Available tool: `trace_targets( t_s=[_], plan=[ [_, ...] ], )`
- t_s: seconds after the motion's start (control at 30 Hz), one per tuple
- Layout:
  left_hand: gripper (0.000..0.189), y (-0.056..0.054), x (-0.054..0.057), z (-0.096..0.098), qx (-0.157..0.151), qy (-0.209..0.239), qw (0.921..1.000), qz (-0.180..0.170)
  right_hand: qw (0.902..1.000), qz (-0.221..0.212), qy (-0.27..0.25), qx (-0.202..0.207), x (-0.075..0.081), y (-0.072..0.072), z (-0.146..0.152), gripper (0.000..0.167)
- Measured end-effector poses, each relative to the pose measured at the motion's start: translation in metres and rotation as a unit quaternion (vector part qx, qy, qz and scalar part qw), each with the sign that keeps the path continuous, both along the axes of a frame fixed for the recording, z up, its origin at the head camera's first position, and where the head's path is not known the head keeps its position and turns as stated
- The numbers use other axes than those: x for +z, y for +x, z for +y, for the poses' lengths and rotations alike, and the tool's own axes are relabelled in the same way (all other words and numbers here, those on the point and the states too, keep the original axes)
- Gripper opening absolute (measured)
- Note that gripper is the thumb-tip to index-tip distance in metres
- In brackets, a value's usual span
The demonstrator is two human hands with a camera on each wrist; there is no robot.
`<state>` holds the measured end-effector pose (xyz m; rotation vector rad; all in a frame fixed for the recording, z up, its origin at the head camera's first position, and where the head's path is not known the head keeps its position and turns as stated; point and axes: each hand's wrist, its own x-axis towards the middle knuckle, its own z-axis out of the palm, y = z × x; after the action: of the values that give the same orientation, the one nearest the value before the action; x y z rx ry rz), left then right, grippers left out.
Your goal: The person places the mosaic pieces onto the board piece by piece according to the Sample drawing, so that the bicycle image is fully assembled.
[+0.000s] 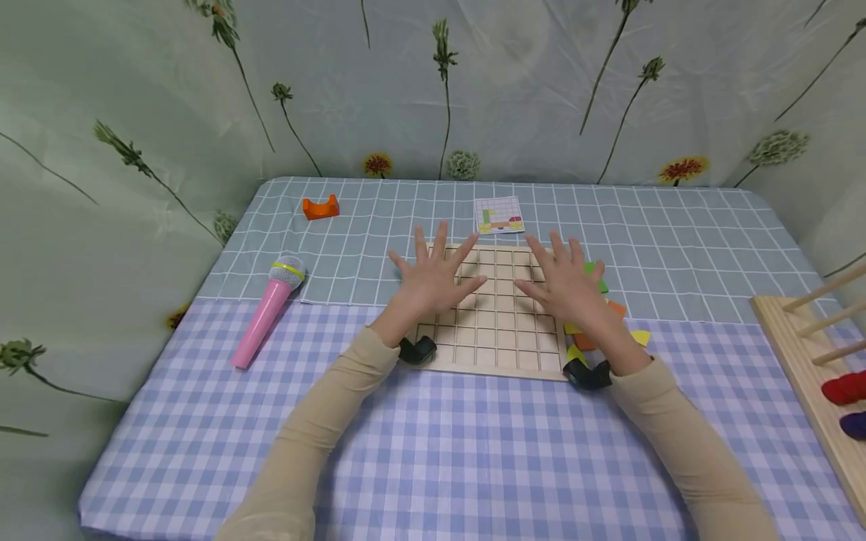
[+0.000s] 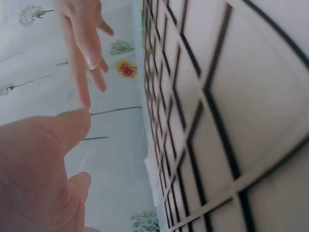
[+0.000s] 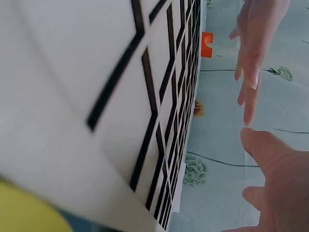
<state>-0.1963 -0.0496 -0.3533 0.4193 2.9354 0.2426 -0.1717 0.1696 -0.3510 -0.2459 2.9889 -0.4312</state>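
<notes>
Both hands hover with spread fingers over a pale wooden grid board (image 1: 496, 315), and neither holds anything. My left hand (image 1: 434, 279) is above the board's left part; my right hand (image 1: 564, 282) is above its right part. In the left wrist view the board's square cells (image 2: 260, 72) fill the right side. Green, orange and yellow pieces (image 1: 617, 308) lie beside the board's right edge, partly hidden under the right hand and wrist. A small printed pattern card (image 1: 499, 216) lies just behind the board.
A pink toy microphone (image 1: 271, 304) lies at the left, with an orange curved block (image 1: 321, 207) behind it. At the right edge stands a wooden rack (image 1: 788, 338) with pegs and red and dark blue pieces. A checked cloth (image 1: 473, 451) covers the front of the table.
</notes>
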Motion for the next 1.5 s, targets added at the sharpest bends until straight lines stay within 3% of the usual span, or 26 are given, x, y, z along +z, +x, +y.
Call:
trace_targets(
  t_s=[0.13,0.37,0.6,0.8,1.0,1.3,1.5],
  plan=[
    [0.068,0.001,0.006,-0.002,-0.004,0.019,0.9998,0.003,0.9998,0.012,-0.015,0.004,0.006,0.003,0.005,0.071],
    [0.068,-0.003,0.014,-0.018,-0.014,0.096,0.9952,-0.016,0.9989,0.044,-0.013,0.009,0.015,0.009,0.02,0.06],
    [0.059,-0.004,0.014,-0.043,-0.025,0.141,0.989,-0.035,0.9962,0.086,-0.011,0.008,0.018,0.014,0.04,0.04],
    [0.046,-0.005,0.01,-0.06,-0.038,0.156,0.986,-0.046,0.9974,0.06,-0.036,-0.017,0.019,0.014,0.056,0.029],
    [0.036,-0.007,0.004,-0.071,-0.054,0.148,0.9842,-0.082,0.9977,0.033,-0.041,-0.044,0.015,0.009,0.075,0.028],
    [0.036,-0.009,-0.006,-0.078,-0.069,0.19,0.9735,-0.107,0.9985,-0.01,-0.041,-0.035,0.002,-0.002,0.092,0.031],
    [0.037,-0.009,-0.007,-0.078,-0.069,0.217,0.9656,-0.125,0.9977,-0.043,-0.051,-0.006,-0.005,-0.006,0.096,0.031]
  ],
)
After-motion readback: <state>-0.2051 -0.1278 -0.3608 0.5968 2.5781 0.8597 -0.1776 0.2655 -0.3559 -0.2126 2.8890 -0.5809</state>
